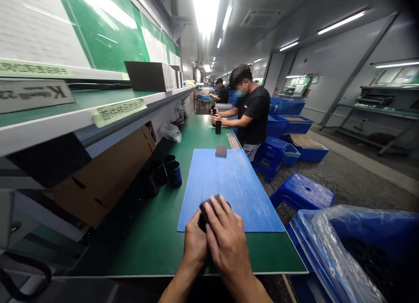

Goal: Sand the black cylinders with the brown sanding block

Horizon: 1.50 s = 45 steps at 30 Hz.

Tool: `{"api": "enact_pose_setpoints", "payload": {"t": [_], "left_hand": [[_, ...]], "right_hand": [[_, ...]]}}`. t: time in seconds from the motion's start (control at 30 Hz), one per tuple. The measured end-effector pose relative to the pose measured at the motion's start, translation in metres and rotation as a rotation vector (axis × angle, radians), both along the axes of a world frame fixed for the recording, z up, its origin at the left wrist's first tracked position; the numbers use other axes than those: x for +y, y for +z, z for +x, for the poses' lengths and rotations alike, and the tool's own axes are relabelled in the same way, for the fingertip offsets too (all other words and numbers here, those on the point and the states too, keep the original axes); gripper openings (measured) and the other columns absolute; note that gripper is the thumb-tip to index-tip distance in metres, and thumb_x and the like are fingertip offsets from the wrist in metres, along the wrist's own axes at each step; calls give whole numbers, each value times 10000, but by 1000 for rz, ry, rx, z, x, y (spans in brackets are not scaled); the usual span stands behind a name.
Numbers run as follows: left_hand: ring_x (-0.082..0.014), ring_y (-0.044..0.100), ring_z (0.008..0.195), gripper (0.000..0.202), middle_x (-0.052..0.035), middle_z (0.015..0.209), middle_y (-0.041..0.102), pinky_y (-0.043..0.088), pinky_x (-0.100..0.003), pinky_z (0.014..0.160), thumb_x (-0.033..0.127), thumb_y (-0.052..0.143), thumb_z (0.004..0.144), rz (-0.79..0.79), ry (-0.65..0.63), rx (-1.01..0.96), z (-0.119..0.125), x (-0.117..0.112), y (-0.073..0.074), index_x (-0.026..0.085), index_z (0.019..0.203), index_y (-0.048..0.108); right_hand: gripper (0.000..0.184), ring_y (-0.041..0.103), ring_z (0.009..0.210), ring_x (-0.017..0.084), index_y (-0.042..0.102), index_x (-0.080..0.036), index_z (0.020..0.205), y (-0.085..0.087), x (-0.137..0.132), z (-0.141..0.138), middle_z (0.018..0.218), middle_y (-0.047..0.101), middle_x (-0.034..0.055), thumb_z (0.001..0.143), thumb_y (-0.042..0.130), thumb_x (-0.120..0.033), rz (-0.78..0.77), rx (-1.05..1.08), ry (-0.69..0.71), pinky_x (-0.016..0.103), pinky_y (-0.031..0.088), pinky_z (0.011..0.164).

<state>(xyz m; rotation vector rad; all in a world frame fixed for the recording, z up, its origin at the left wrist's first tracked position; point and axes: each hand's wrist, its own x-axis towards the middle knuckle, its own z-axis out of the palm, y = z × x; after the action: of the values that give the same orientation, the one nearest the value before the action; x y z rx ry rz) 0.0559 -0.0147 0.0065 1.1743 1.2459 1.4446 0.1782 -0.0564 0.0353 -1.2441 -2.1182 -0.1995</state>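
My left hand (194, 240) and my right hand (227, 233) are together over the near edge of a blue mat (229, 185). My left hand is closed around a black part (201, 223), mostly covered by the fingers, so its full shape is hidden. Under my right fingers, a dark brown sanding sponge (205, 207) is pressed against that part. Another brown sanding sponge (221, 151) lies at the far end of the mat. Left of the mat, several black cylinders (174, 174) stand upright on the green table (157, 233).
A shelf (157, 98) with grey boxes runs along the left, above a cardboard sheet (108, 176). A plastic-lined blue bin (314, 237) and blue stools (303, 192) stand to the right. Farther along, a co-worker (250, 111) handles black cylinders.
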Motion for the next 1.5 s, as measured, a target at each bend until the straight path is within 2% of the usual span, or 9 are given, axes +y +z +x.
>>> {"api": "enact_pose_setpoints", "payload": {"t": [0.13, 0.23, 0.33, 0.43, 0.57, 0.67, 0.77, 1.33, 1.5], "left_hand": [[-280, 708, 1067, 320, -113, 1155, 749, 558, -384, 962, 240, 684, 809, 18, 13, 9, 1, 0, -1, 170, 1118, 729], [-295, 707, 1056, 422, -115, 1128, 753, 555, -404, 963, 245, 788, 721, 21, 1, 100, 1, 2, -1, 168, 1128, 709], [-292, 694, 1081, 498, -108, 1142, 743, 520, -432, 1011, 270, 829, 691, 20, 2, 178, -1, 2, 0, 180, 1159, 684], [-278, 682, 1105, 493, -100, 1175, 727, 498, -434, 1032, 275, 819, 710, 8, -13, 225, -3, 1, 1, 201, 1175, 670], [-274, 665, 1136, 514, -93, 1202, 714, 481, -424, 1052, 265, 825, 700, 10, -12, 269, -2, 1, -1, 207, 1182, 658], [-279, 672, 1131, 490, -108, 1203, 719, 497, -417, 1038, 276, 794, 735, -3, -18, 217, 0, 1, -5, 188, 1198, 660], [-277, 695, 1093, 426, -116, 1179, 734, 531, -400, 996, 281, 754, 777, -7, -35, 158, 0, 0, -8, 172, 1181, 675], [-297, 703, 1088, 514, -109, 1162, 748, 540, -424, 1002, 262, 822, 688, -11, 12, 195, 2, 1, -11, 178, 1179, 696], [-293, 703, 1096, 517, -107, 1165, 747, 541, -413, 1008, 250, 825, 682, -7, 9, 179, 3, 1, -11, 179, 1179, 700]], "right_hand": [[618, 296, 1499, 306, 322, -232, 1569, 2, 10, -6, 1588, 383, 71, 970, 440, -134, -40, 13, 67, 437, 476, 1003], [517, 396, 1454, 282, 429, -302, 1513, 12, 43, -2, 1536, 470, 50, 1007, 427, -197, -173, 212, 56, 480, 475, 1044], [452, 476, 1402, 244, 495, -272, 1473, 26, 76, 24, 1502, 517, 58, 1033, 437, -353, -333, 539, 93, 478, 412, 1143], [506, 428, 1435, 238, 477, -251, 1487, 27, 77, 59, 1537, 477, 60, 1024, 453, -455, -317, 739, -37, 464, 324, 1210], [497, 377, 1464, 246, 427, -284, 1516, 8, 37, 69, 1567, 434, 39, 1034, 443, -403, -245, 559, -120, 483, 314, 1207], [544, 326, 1491, 247, 307, -285, 1570, -2, 14, 46, 1583, 404, 41, 1039, 424, -280, -197, 242, 6, 472, 368, 1146], [577, 334, 1487, 239, 280, -270, 1577, -2, 14, 27, 1570, 419, 47, 1023, 421, -190, -155, 31, 151, 417, 441, 1039], [552, 396, 1454, 241, 336, -240, 1556, -5, 24, 33, 1535, 472, 62, 1015, 405, -158, -83, 13, 35, 396, 457, 955], [550, 404, 1450, 239, 347, -260, 1551, -3, 27, 37, 1527, 485, 50, 1014, 413, -163, -91, 3, 77, 401, 466, 960]]}}
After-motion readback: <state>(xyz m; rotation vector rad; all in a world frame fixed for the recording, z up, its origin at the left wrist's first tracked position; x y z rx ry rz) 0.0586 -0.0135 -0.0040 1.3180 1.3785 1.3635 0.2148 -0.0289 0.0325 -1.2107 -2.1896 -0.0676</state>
